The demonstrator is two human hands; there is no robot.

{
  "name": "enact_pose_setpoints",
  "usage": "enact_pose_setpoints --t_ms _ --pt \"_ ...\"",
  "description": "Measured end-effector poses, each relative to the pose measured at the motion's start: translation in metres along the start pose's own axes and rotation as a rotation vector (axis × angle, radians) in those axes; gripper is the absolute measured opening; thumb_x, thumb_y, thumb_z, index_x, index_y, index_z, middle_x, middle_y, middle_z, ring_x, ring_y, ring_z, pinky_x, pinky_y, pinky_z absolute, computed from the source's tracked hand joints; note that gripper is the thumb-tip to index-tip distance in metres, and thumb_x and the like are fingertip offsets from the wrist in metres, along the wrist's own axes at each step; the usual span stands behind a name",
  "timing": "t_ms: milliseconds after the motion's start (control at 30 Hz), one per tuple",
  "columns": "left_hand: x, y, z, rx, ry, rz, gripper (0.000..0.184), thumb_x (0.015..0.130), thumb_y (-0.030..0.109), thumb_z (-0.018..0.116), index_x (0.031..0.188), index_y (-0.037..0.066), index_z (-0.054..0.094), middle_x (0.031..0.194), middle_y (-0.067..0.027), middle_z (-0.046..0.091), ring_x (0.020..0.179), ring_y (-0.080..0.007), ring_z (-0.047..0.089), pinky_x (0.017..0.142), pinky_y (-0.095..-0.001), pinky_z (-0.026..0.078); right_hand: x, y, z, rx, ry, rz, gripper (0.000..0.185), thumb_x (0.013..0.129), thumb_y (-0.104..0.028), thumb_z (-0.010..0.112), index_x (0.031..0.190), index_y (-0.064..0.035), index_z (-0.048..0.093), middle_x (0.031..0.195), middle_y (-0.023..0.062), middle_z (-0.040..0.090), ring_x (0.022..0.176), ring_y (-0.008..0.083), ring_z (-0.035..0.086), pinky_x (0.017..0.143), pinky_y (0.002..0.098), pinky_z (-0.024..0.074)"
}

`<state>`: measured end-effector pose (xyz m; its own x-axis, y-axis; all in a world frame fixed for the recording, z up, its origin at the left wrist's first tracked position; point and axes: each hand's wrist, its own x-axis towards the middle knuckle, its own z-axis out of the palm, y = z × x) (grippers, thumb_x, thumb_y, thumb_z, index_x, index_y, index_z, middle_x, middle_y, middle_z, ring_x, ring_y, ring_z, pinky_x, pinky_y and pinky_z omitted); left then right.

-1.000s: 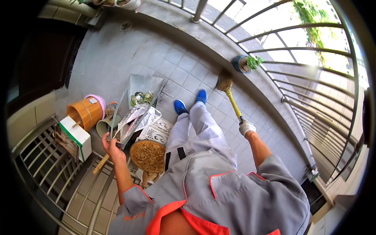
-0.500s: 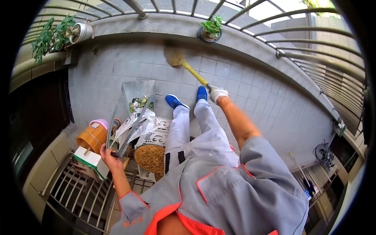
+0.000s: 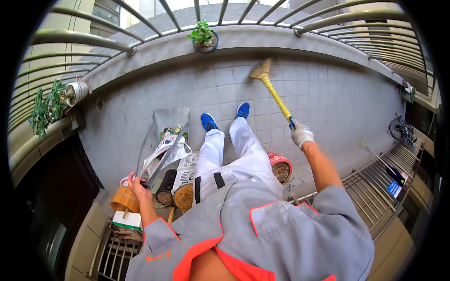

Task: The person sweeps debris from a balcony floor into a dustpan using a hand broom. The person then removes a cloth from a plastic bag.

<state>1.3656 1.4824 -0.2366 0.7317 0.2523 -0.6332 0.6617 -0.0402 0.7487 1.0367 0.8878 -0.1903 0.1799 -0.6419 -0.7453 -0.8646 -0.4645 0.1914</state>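
My right hand (image 3: 302, 134), in a white glove, is wrapped round the dark grip end of a broom (image 3: 275, 96) with a yellow-bound handle. Its straw head (image 3: 260, 70) is at the tiled floor, close under the ledge. Bare of any glove, my left hand (image 3: 138, 188) is closed on the handle end of a grey metal dustpan (image 3: 161, 119). The dustpan rests on the floor left of my blue shoes. Green leafy scraps (image 3: 180, 133) and a crumpled white printed bag (image 3: 164, 152) lie in it, the bag reaching back between the handle bars.
A potted plant (image 3: 205, 37) stands on the ledge below the railing (image 3: 234, 23); another white pot (image 3: 77, 92) is at left. Beside my legs are a basin of brown dry material (image 3: 183, 196) and a red pot (image 3: 281, 167). A wooden bucket (image 3: 124, 200) stands near my left hand.
My right hand and the broom have moved to the right along the floor by the ledge. My view has turned right, showing the red pot. My left hand still holds the dustpan.
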Motion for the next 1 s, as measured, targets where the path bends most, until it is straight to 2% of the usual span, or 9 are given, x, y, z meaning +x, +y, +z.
enact_pose_setpoints --t_ms 67,267,367,433,500,567,700,767,1000 --pt "0.001 0.003 0.002 0.028 0.043 -0.042 0.041 0.079 -0.002 0.056 0.118 0.009 0.056 0.089 -0.001 0.055 0.076 -0.0114 0.054 0.069 -0.0254 0.047 -0.009 0.005 0.019 -0.018 0.03 -0.048 0.041 0.1 -0.033 0.046 0.14 -0.0283 0.051 0.107 0.0199 0.069 0.096 0.0385 0.067 0.086 0.0525 0.0508" --pt "-0.016 0.028 0.019 0.144 0.015 0.023 0.041 0.079 -0.001 0.052 0.119 0.008 0.055 0.09 -0.0038 0.054 0.08 -0.0151 0.055 0.067 -0.0309 0.05 0.02 -0.085 0.057 -0.007 -0.141 -0.484 0.041 0.101 -0.021 0.039 0.139 -0.0238 0.052 0.111 0.0172 0.069 0.102 0.0327 0.068 0.087 0.0475 0.0531" --pt "-0.029 0.032 0.036 0.136 0.023 0.052 0.043 0.079 -0.003 0.051 0.12 0.006 0.054 0.091 -0.0071 0.056 0.075 -0.017 0.056 0.067 -0.0304 0.05 0.084 -0.124 0.088 -0.041 -0.131 -0.562 0.041 0.103 -0.025 0.037 0.141 -0.025 0.05 0.115 0.0157 0.069 0.105 0.0325 0.068 0.088 0.0474 0.053" --pt "-0.037 0.03 0.039 0.147 0.027 0.074 0.043 0.079 -0.003 0.051 0.12 0.006 0.053 0.091 -0.0074 0.056 0.074 -0.0172 0.057 0.068 -0.0301 0.05 0.124 -0.131 0.107 -0.118 -0.249 -0.457 0.041 0.105 -0.03 0.033 0.141 -0.0258 0.052 0.119 0.0136 0.069 0.108 0.0317 0.067 0.089 0.0465 0.0531" --pt "-0.044 0.029 0.046 0.163 0.017 0.088 0.043 0.079 -0.003 0.051 0.121 0.006 0.053 0.09 -0.0076 0.056 0.073 -0.0174 0.057 0.068 -0.0297 0.05 0.148 -0.078 0.1 -0.141 -0.228 -0.37 0.043 0.105 -0.035 0.029 0.139 -0.0255 0.055 0.124 0.0125 0.067 0.11 0.0308 0.067 0.09 0.046 0.0531" --pt "-0.052 0.028 0.053 0.2 -0.004 0.077 0.042 0.079 -0.003 0.051 0.121 0.006 0.053 0.087 -0.0067 0.056 0.073 -0.0164 0.057 0.068 -0.0306 0.05 0.18 -0.005 0.103 -0.105 -0.195 -0.2 0.043 0.103 -0.031 0.032 0.14 -0.0293 0.052 0.121 0.0098 0.069 0.11 0.0301 0.067 0.09 0.0469 0.0519" --pt "-0.073 0.029 0.091 0.238 0.01 0.101 0.041 0.08 -0.002 0.052 0.12 0.006 0.054 0.083 -0.0032 0.055 0.07 -0.0138 0.055 0.064 -0.0282 0.047 0.182 0.114 0.039 -0.039 -0.149 0.042 0.041 0.102 -0.03 0.036 0.139 -0.0268 0.054 0.126 0.0106 0.066 0.115 0.0303 0.064 0.094 0.0466 0.051" --pt "-0.075 0.03 0.101 0.263 0.027 0.122 0.038 0.081 -0.001 0.053 0.119 0.006 0.055 0.077 -0.0004 0.053 0.066 -0.0116 0.052 0.06 -0.0257 0.044 0.175 0.153 0.005 -0.049 -0.136 0.094 0.04 0.101 -0.029 0.038 0.137 -0.0256 0.056 0.125 0.0109 0.066 0.114 0.0304 0.065 0.094 0.046 0.0511" --pt "-0.1 0.027 0.153 0.275 -0.015 0.099 0.038 0.081 -0.001 0.051 0.118 0.007 0.056 0.073 -0.0006 0.05 0.063 -0.0113 0.049 0.057 -0.0257 0.042 0.17 0.249 -0.002 -0.015 0.024 0.103 0.037 0.1 -0.027 0.039 0.131 -0.0225 0.06 0.116 0.0143 0.069 0.105 0.0336 0.067 0.088 0.0484 0.0528"
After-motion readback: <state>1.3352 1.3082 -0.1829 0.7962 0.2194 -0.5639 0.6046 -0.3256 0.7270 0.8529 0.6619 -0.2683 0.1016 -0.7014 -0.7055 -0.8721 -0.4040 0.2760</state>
